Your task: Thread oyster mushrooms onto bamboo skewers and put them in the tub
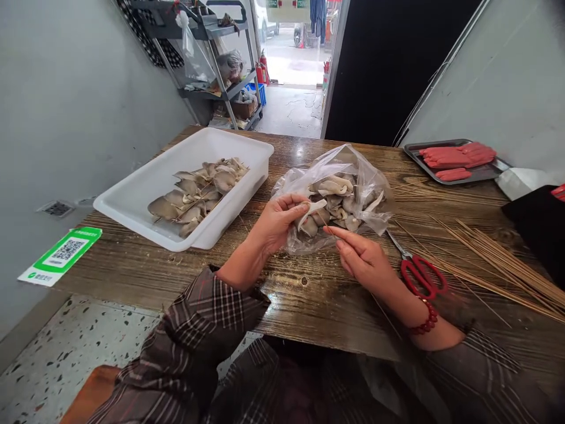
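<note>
My left hand [282, 221] pinches a pale oyster mushroom [314, 207] between thumb and fingers, just in front of a clear plastic bag [371, 176]. Several grey oyster mushrooms [338, 188] lie in that bag. To the right, my right hand [364, 256] is closed on a thin bamboo skewer [329, 229], its tip end close to the mushroom. Whether the tip has gone into the mushroom I cannot tell. At the left stands a white plastic tub [128, 200] with skewered oyster mushrooms [198, 191] inside.
Red-handled scissors [421, 274] lie right of my right hand. Many loose bamboo skewers [507, 259] spread over the wooden table [304, 306]. A dark tray [481, 172] with red packets [459, 156] sits back right. A green QR-code card [66, 253] lies at the left edge.
</note>
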`<state>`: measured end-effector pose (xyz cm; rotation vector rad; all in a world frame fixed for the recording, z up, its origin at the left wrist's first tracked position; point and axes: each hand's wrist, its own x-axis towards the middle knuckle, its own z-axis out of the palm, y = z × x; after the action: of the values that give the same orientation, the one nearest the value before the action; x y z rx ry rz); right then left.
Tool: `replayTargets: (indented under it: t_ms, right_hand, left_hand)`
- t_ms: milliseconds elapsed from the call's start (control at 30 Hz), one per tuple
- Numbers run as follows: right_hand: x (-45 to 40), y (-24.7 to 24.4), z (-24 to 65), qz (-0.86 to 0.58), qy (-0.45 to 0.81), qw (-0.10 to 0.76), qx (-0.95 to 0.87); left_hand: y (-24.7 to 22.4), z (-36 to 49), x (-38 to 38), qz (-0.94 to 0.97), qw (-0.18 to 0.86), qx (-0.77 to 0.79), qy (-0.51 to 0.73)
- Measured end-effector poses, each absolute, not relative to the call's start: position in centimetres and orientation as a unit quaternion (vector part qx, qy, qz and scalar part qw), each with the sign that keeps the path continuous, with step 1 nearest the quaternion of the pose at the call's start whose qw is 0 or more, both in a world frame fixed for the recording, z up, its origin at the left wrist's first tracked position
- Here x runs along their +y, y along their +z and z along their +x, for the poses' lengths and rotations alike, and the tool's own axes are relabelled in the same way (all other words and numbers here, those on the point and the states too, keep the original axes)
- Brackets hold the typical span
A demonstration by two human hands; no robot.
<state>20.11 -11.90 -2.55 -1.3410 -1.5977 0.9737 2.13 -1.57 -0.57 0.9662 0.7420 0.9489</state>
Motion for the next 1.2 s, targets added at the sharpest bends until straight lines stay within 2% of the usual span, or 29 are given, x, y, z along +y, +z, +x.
replayTargets:
  t_ms: [567, 1200]
  right_hand:
    - [-11.83, -2.78, 20.25, -0.538, 0.361, 0.398, -0.650]
    - [-11.53, -2.75, 20.10, -0.548, 0.330, 0.417, -0.645]
  left_hand:
    - [-0.67, 2.18, -1.77, 0.435, 0.711, 0.318, 0.453]
    - [-0.95, 2.47, -2.02, 0.465, 0.715, 0.306, 0.423]
